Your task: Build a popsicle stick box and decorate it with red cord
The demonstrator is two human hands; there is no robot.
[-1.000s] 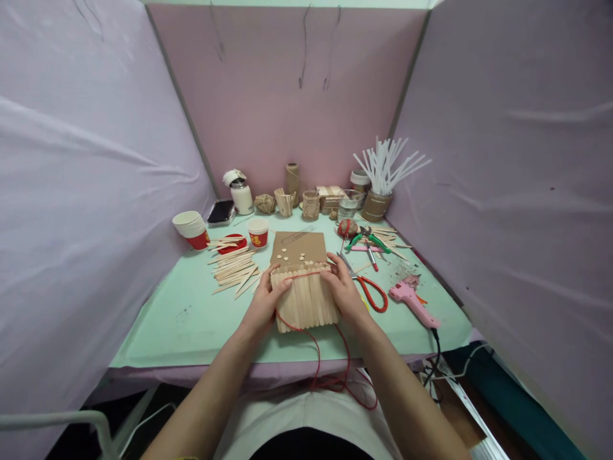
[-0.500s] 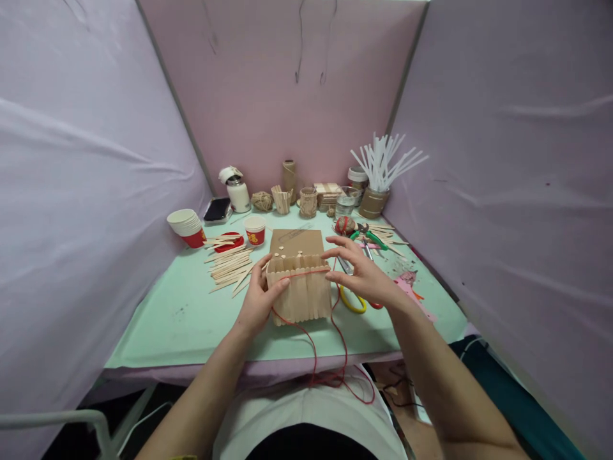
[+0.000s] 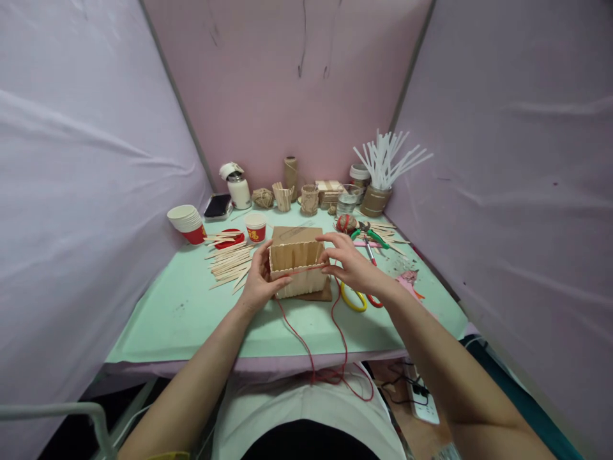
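An open box built of wooden craft sticks (image 3: 302, 282) sits in front of me on a piece of brown cardboard (image 3: 297, 235). My left hand (image 3: 261, 278) grips its left side, thumb across the front near the rim. At the right end, my right hand (image 3: 347, 260) has its thumb and fingers closed on the rim and on a red string (image 3: 307, 270). That string runs along the front just below the scalloped edge. Its loose lengths hang from both sides over the table edge onto my lap.
Loose craft sticks (image 3: 228, 263) and paper cups (image 3: 186, 223) lie to the left. Yellow-handled scissors (image 3: 354, 299), green-handled pliers (image 3: 376, 239) and a yarn ball (image 3: 346, 223) are on the right. Jars, twine and a pot of white strips (image 3: 376, 200) line the back.
The box has tipped toward me, so its hollow inside shows more. My right fingers have come in from spread apart to the right rim and string.
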